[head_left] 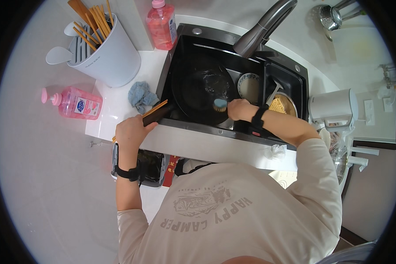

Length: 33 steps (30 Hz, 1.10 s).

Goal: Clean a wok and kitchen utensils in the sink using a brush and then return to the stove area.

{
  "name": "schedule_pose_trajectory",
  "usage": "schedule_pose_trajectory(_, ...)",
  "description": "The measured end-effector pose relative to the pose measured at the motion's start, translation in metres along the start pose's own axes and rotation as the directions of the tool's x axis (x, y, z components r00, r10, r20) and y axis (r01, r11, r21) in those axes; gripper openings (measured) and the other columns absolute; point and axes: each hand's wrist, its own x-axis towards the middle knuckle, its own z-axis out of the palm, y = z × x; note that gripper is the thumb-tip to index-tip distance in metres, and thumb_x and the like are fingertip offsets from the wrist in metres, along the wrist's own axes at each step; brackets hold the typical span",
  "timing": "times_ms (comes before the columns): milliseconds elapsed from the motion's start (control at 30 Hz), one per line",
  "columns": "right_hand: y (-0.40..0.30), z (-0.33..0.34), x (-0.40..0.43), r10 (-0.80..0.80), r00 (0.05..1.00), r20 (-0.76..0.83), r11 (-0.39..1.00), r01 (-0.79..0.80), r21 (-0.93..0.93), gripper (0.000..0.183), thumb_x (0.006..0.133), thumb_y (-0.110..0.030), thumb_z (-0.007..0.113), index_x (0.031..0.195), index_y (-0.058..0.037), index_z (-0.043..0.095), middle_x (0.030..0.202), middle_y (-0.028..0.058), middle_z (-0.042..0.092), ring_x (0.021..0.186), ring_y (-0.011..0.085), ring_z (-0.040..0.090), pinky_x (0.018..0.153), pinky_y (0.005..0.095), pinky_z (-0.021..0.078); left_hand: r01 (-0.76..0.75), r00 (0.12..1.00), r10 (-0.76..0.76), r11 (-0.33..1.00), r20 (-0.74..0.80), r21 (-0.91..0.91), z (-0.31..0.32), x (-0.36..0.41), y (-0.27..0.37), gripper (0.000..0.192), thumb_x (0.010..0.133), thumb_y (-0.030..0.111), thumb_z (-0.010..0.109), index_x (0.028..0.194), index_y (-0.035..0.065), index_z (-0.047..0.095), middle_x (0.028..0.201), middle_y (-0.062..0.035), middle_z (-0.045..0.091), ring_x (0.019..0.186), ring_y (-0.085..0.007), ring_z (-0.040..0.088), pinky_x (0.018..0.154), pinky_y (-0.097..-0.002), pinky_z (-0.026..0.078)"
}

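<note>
My left hand (132, 130) is closed around the dark handle (156, 115) of a black frying pan (193, 89), which lies in the black sink. A pair of wooden chopsticks (155, 108) runs along the handle under that hand. In my right hand (240, 110) is a dish brush (220, 105) with a light blue head, its bristles at the wet inside of the pan; its handle is mostly hidden by my fingers. A patterned bowl (249, 86) stands in the sink just beyond my right hand.
The faucet (250, 38) arches over the sink (181, 32). A metal bowl (292, 100) with a yellow item sits in the right basin. Left are a blue cloth (142, 95), pink soap bottles (85, 107) and a utensil holder (115, 59); right, a white kettle (330, 105).
</note>
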Motion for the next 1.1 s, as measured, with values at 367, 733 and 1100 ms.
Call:
schedule_pose_trajectory(367,-0.069,-0.03,0.084,0.179,0.977,-0.114,-0.036,0.122,0.992,0.04,0.094,-0.021,0.039,0.132,-0.0109,0.034,0.066,0.0091,0.053,0.048,0.017,0.053,0.038,0.0291,0.0399,-0.036,0.998,0.038,0.999,-0.052,0.035,0.009,0.0,-0.001,0.054,0.071,0.06,0.063,0.07,0.0066,0.062,0.055,-0.0084,0.06,0.054,-0.0252,0.063,0.049,-0.0341,0.048)
schedule_pose_trajectory(733,0.01,-0.016,-0.042,-0.309,0.949,0.07,0.946,0.298,0.128,0.05,0.091,-0.014,0.042,0.141,-0.0173,0.039,0.095,0.0091,0.067,0.081,0.0212,0.065,0.065,0.0343,0.0512,-0.018,0.997,0.02,1.0,-0.078,0.025,0.006,-0.003,0.0,0.052,0.07,0.059,0.066,0.068,0.0072,0.062,0.055,-0.0081,0.06,0.054,-0.0254,0.062,0.049,-0.0339,0.048)
schedule_pose_trajectory(1100,0.045,-0.061,0.043,-0.249,0.744,-0.62,0.891,-0.074,-0.447,0.031,0.092,-0.017,0.043,0.118,-0.0173,0.059,0.075,0.0026,0.064,0.071,0.0219,0.064,0.057,0.0345,0.0483,-0.034,0.996,0.036,0.999,-0.077,0.033,0.005,-0.002,0.001,0.051,0.07,0.058,0.067,0.069,0.0073,0.063,0.056,-0.0092,0.06,0.055,-0.0256,0.063,0.05,-0.0329,0.048)
